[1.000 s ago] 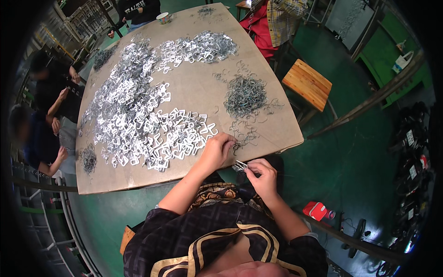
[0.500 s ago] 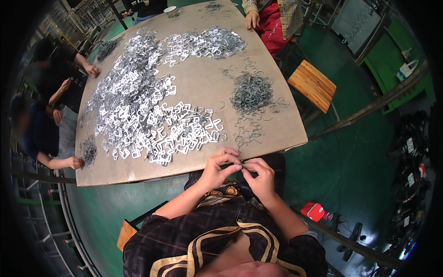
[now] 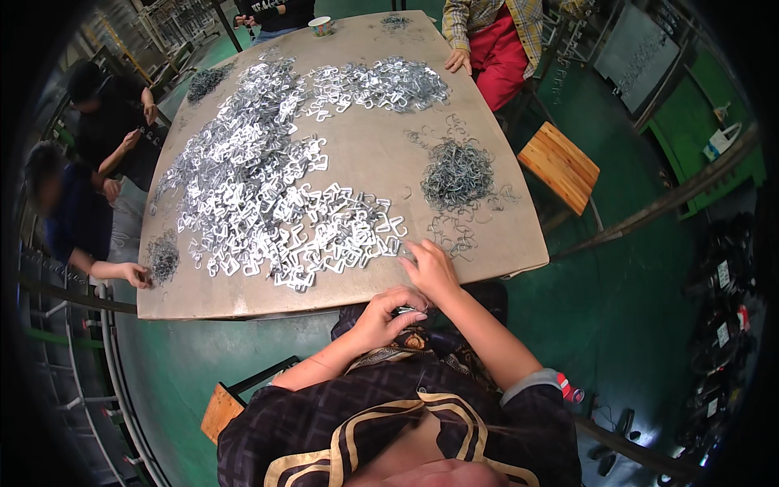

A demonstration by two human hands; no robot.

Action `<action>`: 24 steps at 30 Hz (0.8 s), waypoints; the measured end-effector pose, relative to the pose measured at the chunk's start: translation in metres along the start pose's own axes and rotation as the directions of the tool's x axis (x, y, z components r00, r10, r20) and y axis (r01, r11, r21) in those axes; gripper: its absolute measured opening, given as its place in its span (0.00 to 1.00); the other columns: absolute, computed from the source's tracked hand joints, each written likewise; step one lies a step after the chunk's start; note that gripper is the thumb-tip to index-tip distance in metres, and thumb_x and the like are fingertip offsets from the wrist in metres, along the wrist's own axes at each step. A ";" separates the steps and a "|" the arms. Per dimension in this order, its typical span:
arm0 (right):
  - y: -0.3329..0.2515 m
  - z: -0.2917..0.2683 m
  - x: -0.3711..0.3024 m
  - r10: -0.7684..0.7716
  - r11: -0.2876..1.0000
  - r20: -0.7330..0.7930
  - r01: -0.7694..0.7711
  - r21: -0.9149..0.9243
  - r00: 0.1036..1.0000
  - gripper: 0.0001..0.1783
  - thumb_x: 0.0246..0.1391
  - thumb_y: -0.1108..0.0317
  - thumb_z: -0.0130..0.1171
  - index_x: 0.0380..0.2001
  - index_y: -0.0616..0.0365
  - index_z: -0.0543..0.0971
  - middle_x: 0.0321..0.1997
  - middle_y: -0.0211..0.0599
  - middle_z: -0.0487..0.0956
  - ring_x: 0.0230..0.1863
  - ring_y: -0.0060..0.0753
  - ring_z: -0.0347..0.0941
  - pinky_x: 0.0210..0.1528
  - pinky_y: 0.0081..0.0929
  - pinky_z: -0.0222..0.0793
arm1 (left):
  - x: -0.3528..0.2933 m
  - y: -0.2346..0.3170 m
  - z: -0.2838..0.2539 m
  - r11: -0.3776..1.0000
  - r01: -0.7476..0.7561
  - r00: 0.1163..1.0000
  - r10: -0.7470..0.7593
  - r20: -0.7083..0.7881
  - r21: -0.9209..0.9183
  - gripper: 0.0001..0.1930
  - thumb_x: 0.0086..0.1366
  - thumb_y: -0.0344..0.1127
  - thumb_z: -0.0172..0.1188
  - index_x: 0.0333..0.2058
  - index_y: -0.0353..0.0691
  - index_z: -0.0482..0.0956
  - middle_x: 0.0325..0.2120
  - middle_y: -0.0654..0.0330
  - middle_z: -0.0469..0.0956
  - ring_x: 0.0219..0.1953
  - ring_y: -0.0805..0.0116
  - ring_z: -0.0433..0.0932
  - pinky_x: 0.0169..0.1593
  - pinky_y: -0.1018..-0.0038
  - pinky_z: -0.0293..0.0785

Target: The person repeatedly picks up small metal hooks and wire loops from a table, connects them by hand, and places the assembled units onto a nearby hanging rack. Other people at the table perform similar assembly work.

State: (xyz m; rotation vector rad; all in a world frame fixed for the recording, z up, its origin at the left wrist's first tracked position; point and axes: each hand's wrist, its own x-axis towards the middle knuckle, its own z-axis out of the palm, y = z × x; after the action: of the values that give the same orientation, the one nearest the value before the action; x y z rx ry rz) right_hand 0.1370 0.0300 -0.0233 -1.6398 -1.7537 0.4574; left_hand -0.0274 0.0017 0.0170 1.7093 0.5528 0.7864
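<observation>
Hooks [image 3: 243,215] of pale metal lie heaped on the counter [image 3: 369,154]. For clean handling, take single pieces from the loose edge, clear of their neighbours. Right grip [image 3: 432,269], partly spread, is just beside that edge; contact cannot be confirmed. Left grip [image 3: 386,316] curls around small metal pieces [image 3: 405,309], count unclear.
</observation>
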 end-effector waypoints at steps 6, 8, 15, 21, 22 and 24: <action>-0.006 0.015 0.034 0.092 0.993 0.227 -0.073 -0.090 0.970 0.18 0.48 0.67 0.66 0.42 0.60 0.77 0.42 0.52 0.78 0.44 0.55 0.76 0.46 0.45 0.73 | -0.005 0.000 -0.001 0.998 -0.001 1.000 0.000 0.009 0.061 0.05 0.60 0.24 0.63 0.33 0.35 0.77 0.36 0.56 0.81 0.41 0.62 0.79 0.49 0.68 0.72; -0.003 0.011 0.032 0.089 0.996 0.209 -0.081 -0.047 0.974 0.17 0.46 0.68 0.66 0.42 0.60 0.78 0.40 0.51 0.79 0.42 0.52 0.77 0.45 0.43 0.73 | -0.006 -0.002 0.000 0.998 0.011 1.000 -0.011 0.005 0.062 0.05 0.60 0.24 0.63 0.34 0.35 0.76 0.36 0.56 0.81 0.41 0.62 0.79 0.48 0.69 0.72; 0.000 -0.038 -0.009 0.260 0.812 0.149 -0.300 0.502 0.954 0.14 0.50 0.80 0.62 0.42 0.65 0.80 0.27 0.34 0.81 0.30 0.19 0.78 0.33 0.18 0.74 | -0.007 -0.015 0.009 0.992 0.118 0.984 -0.123 -0.127 -0.045 0.05 0.62 0.25 0.62 0.35 0.33 0.76 0.34 0.57 0.81 0.40 0.68 0.78 0.47 0.73 0.73; -0.016 -0.062 -0.050 0.317 0.590 0.156 -0.323 0.739 0.936 0.12 0.53 0.82 0.60 0.42 0.68 0.80 0.32 0.37 0.83 0.34 0.20 0.79 0.37 0.19 0.76 | 0.001 -0.016 0.019 0.981 0.192 0.965 -0.194 -0.174 -0.029 0.05 0.63 0.26 0.63 0.35 0.32 0.77 0.33 0.60 0.81 0.37 0.76 0.77 0.44 0.76 0.73; -0.016 -0.061 -0.055 0.311 0.631 0.125 -0.303 0.714 0.942 0.11 0.53 0.81 0.60 0.42 0.68 0.80 0.33 0.39 0.84 0.35 0.22 0.81 0.38 0.19 0.76 | 0.002 -0.014 0.020 0.979 0.204 0.964 -0.203 -0.173 -0.015 0.05 0.62 0.26 0.63 0.35 0.32 0.77 0.32 0.60 0.81 0.37 0.76 0.77 0.43 0.76 0.73; -0.025 -0.063 -0.062 0.279 0.729 0.026 -0.230 0.645 0.960 0.11 0.53 0.80 0.61 0.41 0.68 0.80 0.34 0.40 0.84 0.35 0.24 0.81 0.38 0.21 0.77 | 0.002 -0.014 0.024 0.979 0.201 0.961 -0.193 -0.197 0.020 0.05 0.61 0.26 0.64 0.35 0.32 0.78 0.31 0.59 0.81 0.36 0.74 0.78 0.42 0.76 0.73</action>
State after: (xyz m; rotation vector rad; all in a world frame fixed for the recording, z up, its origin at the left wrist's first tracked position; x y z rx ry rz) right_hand 0.1601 -0.0457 0.0226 -1.3536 -1.1148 0.9961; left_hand -0.0076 -0.0083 -0.0001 1.5935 0.8646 0.8064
